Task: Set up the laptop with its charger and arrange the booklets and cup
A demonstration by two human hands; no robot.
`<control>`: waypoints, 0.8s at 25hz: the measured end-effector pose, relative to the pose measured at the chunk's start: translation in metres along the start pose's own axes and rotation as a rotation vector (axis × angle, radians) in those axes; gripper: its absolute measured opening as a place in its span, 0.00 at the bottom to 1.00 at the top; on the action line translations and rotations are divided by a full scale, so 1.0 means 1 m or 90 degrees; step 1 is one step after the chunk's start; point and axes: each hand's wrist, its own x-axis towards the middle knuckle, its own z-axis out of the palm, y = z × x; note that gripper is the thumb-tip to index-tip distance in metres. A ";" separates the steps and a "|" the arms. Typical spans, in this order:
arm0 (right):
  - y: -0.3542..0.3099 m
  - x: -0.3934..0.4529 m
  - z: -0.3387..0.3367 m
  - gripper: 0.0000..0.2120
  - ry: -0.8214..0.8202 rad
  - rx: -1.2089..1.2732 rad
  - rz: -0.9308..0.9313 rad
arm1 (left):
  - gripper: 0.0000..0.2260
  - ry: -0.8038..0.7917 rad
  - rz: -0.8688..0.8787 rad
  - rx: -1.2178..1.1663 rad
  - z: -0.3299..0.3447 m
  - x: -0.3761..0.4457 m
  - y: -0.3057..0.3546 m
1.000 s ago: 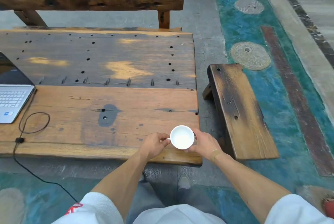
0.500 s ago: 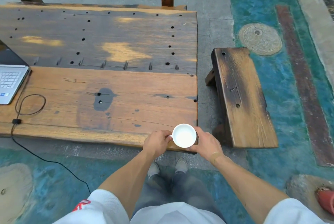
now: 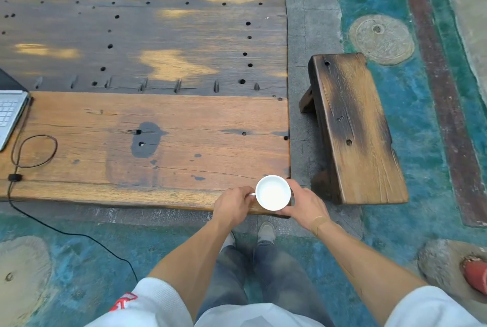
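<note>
- A wooden table point(image 3: 163, 126) is seen on a painted floor.
- A white cup point(image 3: 273, 192) is gripped at the table corner: handle by the left hand point(image 3: 232, 205), side by the right hand point(image 3: 307, 205).
- Red writing on the sleeve point(image 3: 123, 301) cannot be read.

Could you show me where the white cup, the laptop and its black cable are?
white cup point(image 3: 273, 192), head view, on the pale inside of its bowl.
laptop point(image 3: 8, 113), head view, on its keyboard at the left edge.
black cable point(image 3: 37, 151), head view, on the loop lying on the table.
</note>
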 end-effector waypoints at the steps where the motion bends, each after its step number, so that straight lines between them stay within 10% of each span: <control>1: 0.001 0.000 -0.001 0.39 0.000 0.003 0.004 | 0.11 -0.001 0.000 0.000 0.000 0.000 0.001; 20: -0.001 -0.008 -0.018 0.52 -0.032 0.021 -0.057 | 0.20 -0.001 -0.017 -0.041 -0.005 -0.004 -0.003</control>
